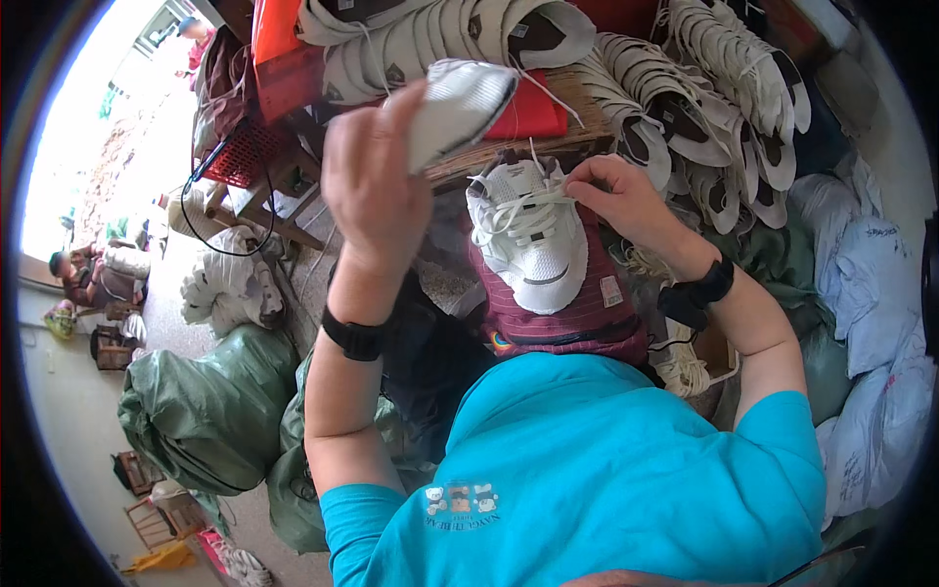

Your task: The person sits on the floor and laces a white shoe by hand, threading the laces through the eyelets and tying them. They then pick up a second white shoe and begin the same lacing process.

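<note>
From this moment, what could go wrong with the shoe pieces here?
The white textured shoe piece, raised in the left hand, might brush the stacked cream shoe uppers. The white laced shoe upper rests on maroon striped fabric with only the right hand at its side, so it could slide.

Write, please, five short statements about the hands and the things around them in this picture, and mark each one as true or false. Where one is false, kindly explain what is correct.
1. The left hand holds up a white shoe piece. True.
2. The right hand is inside a red basket. False: it is by the white laces of the laced shoe upper.
3. The laced shoe upper lies on striped maroon fabric. True.
4. A black band is worn on the left wrist only. False: both wrists wear one.
5. A green sack lies on the person's left side. True.
</note>
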Tool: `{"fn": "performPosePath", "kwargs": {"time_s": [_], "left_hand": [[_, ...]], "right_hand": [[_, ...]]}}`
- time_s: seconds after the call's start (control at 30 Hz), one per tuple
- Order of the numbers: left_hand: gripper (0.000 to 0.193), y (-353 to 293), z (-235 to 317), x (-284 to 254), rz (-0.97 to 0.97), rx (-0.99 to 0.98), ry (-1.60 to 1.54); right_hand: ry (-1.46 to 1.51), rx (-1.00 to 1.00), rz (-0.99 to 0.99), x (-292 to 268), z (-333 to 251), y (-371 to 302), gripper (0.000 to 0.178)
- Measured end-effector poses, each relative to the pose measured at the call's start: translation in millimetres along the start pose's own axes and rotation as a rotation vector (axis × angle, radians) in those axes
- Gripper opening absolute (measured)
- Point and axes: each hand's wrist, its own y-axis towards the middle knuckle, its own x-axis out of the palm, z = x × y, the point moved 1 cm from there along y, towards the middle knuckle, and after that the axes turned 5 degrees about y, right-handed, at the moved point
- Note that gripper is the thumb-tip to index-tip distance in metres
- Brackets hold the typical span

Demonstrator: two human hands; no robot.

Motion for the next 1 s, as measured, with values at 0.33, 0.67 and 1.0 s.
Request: {"fn": "performPosePath", "kwargs": {"time_s": [0.33,0.67,1.0], "left_hand": [[0.054,-91.6,80.2,8.2,-0.570,0.313,-0.307],[0.052,-113.5,27.1,62.5,-0.203,-0.801,-0.637],[0.069,-113.8,62.8,98.7,-0.453,-1.275,-1.224]], "right_hand": [[0.146,-0.122,0.360,-10.0,36.9,28.3,0.018],[0.272,-0.171,0.159,37.9,1.8,65.3,0.050],[0.095,-0.195,0.341,65.6,68.2,40.5,0.046]]}}
